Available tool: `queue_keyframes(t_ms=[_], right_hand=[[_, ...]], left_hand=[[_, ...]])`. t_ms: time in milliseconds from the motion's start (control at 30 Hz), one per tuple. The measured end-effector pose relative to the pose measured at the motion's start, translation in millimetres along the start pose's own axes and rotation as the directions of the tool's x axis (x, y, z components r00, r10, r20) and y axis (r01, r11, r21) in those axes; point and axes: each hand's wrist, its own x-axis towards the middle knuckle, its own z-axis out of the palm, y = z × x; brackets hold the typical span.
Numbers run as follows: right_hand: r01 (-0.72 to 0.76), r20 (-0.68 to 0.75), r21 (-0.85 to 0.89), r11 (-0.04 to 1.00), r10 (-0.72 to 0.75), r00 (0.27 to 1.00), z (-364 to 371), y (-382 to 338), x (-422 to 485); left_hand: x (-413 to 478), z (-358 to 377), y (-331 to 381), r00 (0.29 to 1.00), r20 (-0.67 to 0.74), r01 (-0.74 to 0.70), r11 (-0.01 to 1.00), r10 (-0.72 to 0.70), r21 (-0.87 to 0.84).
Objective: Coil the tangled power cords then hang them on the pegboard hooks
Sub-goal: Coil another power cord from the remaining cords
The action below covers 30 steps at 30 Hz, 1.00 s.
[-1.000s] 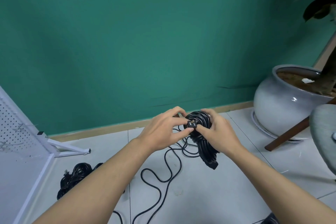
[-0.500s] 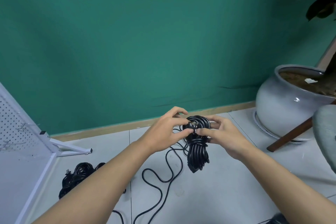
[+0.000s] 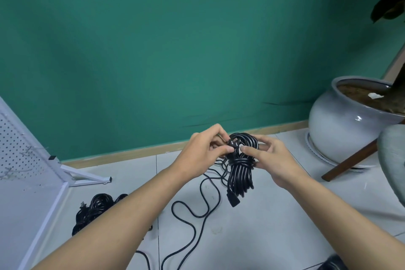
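I hold a black coiled power cord (image 3: 240,173) in front of me, above the floor, wrapped around its middle, with its socket end (image 3: 233,200) hanging down. My left hand (image 3: 202,153) pinches the plug (image 3: 233,143) at the top of the coil. My right hand (image 3: 270,161) grips the coil from the right side at the wrap. A loose black cord (image 3: 192,210) snakes over the floor below. Another coiled bundle (image 3: 94,208) lies on the floor at the left. The white pegboard (image 3: 15,153) with wire hooks leans at the far left.
A large grey plant pot (image 3: 341,129) stands at the right by the green wall. A wooden chair leg (image 3: 352,159) and grey seat (image 3: 394,160) are beside it. The pegboard's white foot (image 3: 87,175) sticks out over the tiled floor. A dark object (image 3: 333,264) sits at the bottom edge.
The coil swung from tilted to hanging straight down. My right hand shifted from behind the coil to its right side. My left hand stays on the plug.
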Motion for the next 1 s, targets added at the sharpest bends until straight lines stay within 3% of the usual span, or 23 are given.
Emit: queue_keyframes(t_ms=[167, 333, 567, 733, 1000], right_hand=[[0.033, -0.040, 0.040, 0.999, -0.031, 0.999, 7, 1, -1], [0.005, -0.071, 0.077, 0.997, 0.000, 0.997, 9, 2, 0], [0.031, -0.091, 0.034, 0.999, -0.028, 0.995, 13, -1, 1], [0.111, -0.114, -0.113, 0.987, -0.124, 0.986, 15, 1, 0], [0.188, -0.009, -0.310, 0.932, -0.201, 0.980, 19, 3, -8]], left_hand=[[2, 2, 1, 0.996, -0.077, 0.052, 0.992, -0.043, 0.118], [4, 5, 8, 0.993, -0.017, 0.118, 0.951, -0.118, 0.286], [7, 5, 21, 0.970, -0.050, 0.241, 0.914, -0.238, 0.326], [7, 6, 25, 0.957, -0.071, 0.289, 0.896, -0.282, 0.337], [3, -3, 18, 0.937, -0.133, 0.348, 0.883, -0.322, 0.315]])
